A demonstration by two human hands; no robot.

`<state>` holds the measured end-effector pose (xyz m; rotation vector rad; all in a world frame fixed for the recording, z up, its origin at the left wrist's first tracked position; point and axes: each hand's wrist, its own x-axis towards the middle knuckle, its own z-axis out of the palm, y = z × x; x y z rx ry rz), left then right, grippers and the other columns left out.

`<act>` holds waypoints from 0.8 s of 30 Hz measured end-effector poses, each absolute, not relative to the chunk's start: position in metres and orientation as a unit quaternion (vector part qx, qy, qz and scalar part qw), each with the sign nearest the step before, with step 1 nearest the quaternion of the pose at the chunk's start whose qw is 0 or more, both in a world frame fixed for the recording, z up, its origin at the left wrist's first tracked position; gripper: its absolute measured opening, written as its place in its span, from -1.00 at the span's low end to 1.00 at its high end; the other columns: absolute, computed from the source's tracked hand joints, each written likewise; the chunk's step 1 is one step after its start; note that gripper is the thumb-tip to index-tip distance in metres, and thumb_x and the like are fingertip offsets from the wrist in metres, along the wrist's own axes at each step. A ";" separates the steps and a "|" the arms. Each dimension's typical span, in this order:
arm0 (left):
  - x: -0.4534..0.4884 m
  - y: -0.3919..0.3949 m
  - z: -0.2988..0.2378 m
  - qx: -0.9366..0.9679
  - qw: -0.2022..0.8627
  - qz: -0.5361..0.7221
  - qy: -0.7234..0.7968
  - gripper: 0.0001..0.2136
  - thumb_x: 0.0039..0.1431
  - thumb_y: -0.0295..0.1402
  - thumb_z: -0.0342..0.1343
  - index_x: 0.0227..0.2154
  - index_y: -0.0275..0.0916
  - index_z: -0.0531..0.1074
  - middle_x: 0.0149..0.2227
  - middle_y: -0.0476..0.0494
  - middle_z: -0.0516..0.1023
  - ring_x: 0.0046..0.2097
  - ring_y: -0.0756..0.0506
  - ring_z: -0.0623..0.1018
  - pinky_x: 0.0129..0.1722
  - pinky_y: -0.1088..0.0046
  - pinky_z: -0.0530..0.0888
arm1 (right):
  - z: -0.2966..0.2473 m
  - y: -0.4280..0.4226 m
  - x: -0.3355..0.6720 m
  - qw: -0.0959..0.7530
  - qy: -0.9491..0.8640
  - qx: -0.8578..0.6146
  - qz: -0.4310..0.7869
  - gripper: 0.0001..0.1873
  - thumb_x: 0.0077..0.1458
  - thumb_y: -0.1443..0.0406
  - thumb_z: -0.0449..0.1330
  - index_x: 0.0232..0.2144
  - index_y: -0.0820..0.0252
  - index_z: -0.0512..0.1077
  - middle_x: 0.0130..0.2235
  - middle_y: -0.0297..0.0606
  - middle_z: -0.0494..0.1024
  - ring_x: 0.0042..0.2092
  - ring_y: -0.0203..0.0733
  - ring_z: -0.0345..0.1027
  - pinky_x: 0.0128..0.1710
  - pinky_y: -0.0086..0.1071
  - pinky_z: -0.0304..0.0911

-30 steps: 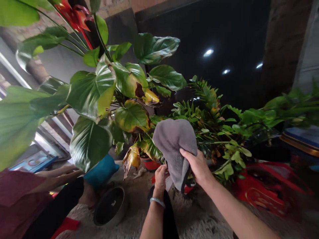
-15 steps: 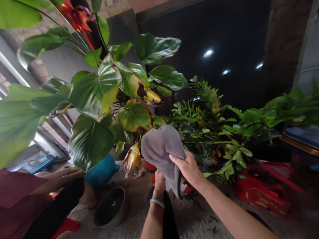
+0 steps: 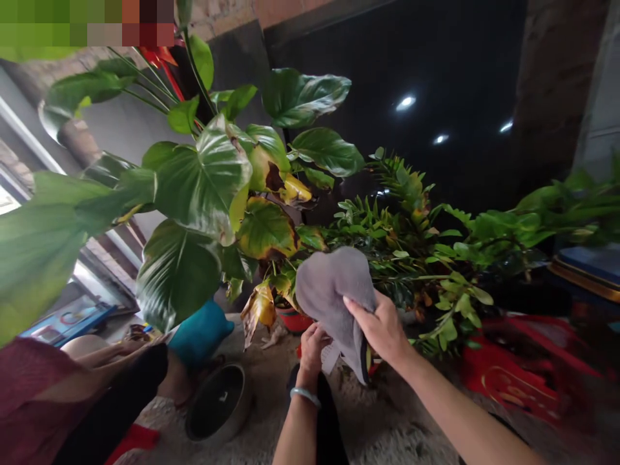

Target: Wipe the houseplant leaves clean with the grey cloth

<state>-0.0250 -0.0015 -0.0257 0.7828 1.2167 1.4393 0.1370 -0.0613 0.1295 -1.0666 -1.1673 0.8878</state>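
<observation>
My right hand [image 3: 382, 328] grips a grey cloth [image 3: 334, 290] and holds it up against the low leaves of a big potted plant [image 3: 208, 194]. Under the cloth, my left hand [image 3: 312, 345], with a pale bangle at the wrist, is closed on a leaf or the cloth's lower edge; which one is hidden. Yellow, brown-edged leaves [image 3: 264, 229] hang just left of the cloth. A bushy small-leaved plant [image 3: 411, 239] stands right behind it.
Another person sits at the lower left, a dark red sleeve [image 3: 29, 387] and an arm [image 3: 111, 352] showing. A dark round bowl [image 3: 217, 403] and a teal object [image 3: 201, 332] lie on the pale rug [image 3: 387, 426]. Red items [image 3: 513, 374] are at the right.
My right hand swung the cloth left and down, then back right a little. The big leaves shifted slightly. The other person's arm at the lower left drew down.
</observation>
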 end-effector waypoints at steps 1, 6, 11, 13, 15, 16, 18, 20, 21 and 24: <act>-0.023 -0.001 -0.025 0.325 0.533 0.594 0.507 -0.70 -0.41 -0.16 0.41 -0.64 -0.22 0.50 -0.62 -0.06 0.48 -0.49 -0.08 0.48 -0.44 0.39 0.44 | 0.130 -0.053 0.139 0.616 -0.494 -0.482 0.381 -0.72 -0.16 0.10 0.27 -0.42 0.14 0.61 -0.29 -0.11 0.71 -0.14 0.16 0.56 -0.06 -0.15 0.39; -0.020 0.000 -0.022 0.311 0.555 0.593 0.494 -0.61 -0.51 -0.10 0.44 -0.64 -0.25 0.47 -0.67 0.03 0.43 -0.56 0.01 0.40 -0.50 0.47 0.37 | 0.079 -0.064 0.148 0.552 -0.458 -0.550 0.428 -0.79 -0.26 0.14 0.28 -0.54 0.13 0.59 -0.39 -0.10 0.71 -0.20 0.25 0.57 -0.11 -0.06 0.41; -0.023 -0.002 -0.019 0.306 0.557 0.598 0.489 -0.59 -0.56 -0.12 0.47 -0.70 -0.25 0.42 -0.70 0.06 0.39 -0.61 0.05 0.32 -0.57 0.51 0.26 | 0.064 -0.102 0.160 0.522 -0.494 -0.502 0.481 -0.70 -0.19 0.11 0.32 -0.40 0.15 0.65 -0.31 -0.13 0.72 -0.20 0.18 0.58 -0.09 -0.08 0.42; -0.022 -0.003 -0.018 0.305 0.555 0.600 0.490 -0.59 -0.58 -0.12 0.47 -0.71 -0.25 0.42 -0.71 0.06 0.39 -0.60 0.05 0.33 -0.56 0.50 0.29 | 0.086 -0.090 0.172 0.572 -0.467 -0.509 0.443 -0.64 -0.22 0.09 0.36 -0.37 0.18 0.65 -0.28 -0.11 0.72 -0.16 0.18 0.57 -0.06 -0.08 0.41; -0.020 -0.003 -0.017 0.302 0.553 0.600 0.493 -0.58 -0.58 -0.11 0.47 -0.68 -0.25 0.44 -0.69 0.05 0.40 -0.58 0.02 0.38 -0.52 0.48 0.35 | 0.107 -0.065 0.187 0.640 -0.401 -0.524 0.395 -0.60 -0.26 0.08 0.39 -0.35 0.20 0.63 -0.27 -0.10 0.72 -0.13 0.19 0.57 -0.04 -0.09 0.40; -0.019 -0.003 -0.016 0.301 0.553 0.599 0.494 -0.57 -0.58 -0.10 0.47 -0.66 -0.25 0.45 -0.69 0.05 0.41 -0.57 0.02 0.40 -0.51 0.48 0.37 | 0.114 -0.053 0.193 0.668 -0.354 -0.531 0.383 -0.59 -0.28 0.08 0.40 -0.36 0.20 0.62 -0.27 -0.10 0.72 -0.11 0.18 0.56 -0.04 -0.10 0.39; -0.017 -0.003 -0.015 0.300 0.554 0.599 0.494 -0.56 -0.58 -0.10 0.48 -0.64 -0.25 0.45 -0.67 0.06 0.41 -0.56 0.02 0.41 -0.51 0.49 0.37 | 0.116 -0.035 0.201 0.701 -0.262 -0.545 0.379 -0.62 -0.32 0.11 0.40 -0.40 0.19 0.58 -0.29 -0.11 0.71 -0.08 0.19 0.55 -0.06 -0.12 0.39; -0.016 -0.003 -0.015 0.299 0.555 0.599 0.494 -0.56 -0.59 -0.10 0.48 -0.64 -0.25 0.45 -0.67 0.06 0.41 -0.56 0.02 0.41 -0.52 0.50 0.37 | 0.103 -0.036 0.201 0.696 -0.204 -0.557 0.404 -0.66 -0.37 0.15 0.39 -0.45 0.18 0.56 -0.32 -0.10 0.71 -0.09 0.20 0.55 -0.08 -0.11 0.40; -0.016 -0.003 -0.015 0.299 0.555 0.599 0.494 -0.55 -0.59 -0.10 0.48 -0.63 -0.25 0.45 -0.67 0.06 0.41 -0.56 0.02 0.41 -0.52 0.50 0.37 | 0.092 -0.043 0.199 0.681 -0.192 -0.561 0.430 -0.67 -0.39 0.17 0.39 -0.47 0.18 0.56 -0.35 -0.10 0.71 -0.10 0.21 0.55 -0.10 -0.11 0.41; -0.016 -0.002 -0.017 0.299 0.553 0.598 0.497 -0.56 -0.59 -0.10 0.48 -0.64 -0.26 0.46 -0.67 0.05 0.41 -0.56 0.03 0.41 -0.51 0.50 0.38 | 0.067 -0.079 0.191 0.617 -0.192 -0.548 0.531 -0.63 -0.42 0.14 0.40 -0.46 0.20 0.58 -0.42 -0.11 0.69 -0.19 0.22 0.58 -0.21 -0.11 0.45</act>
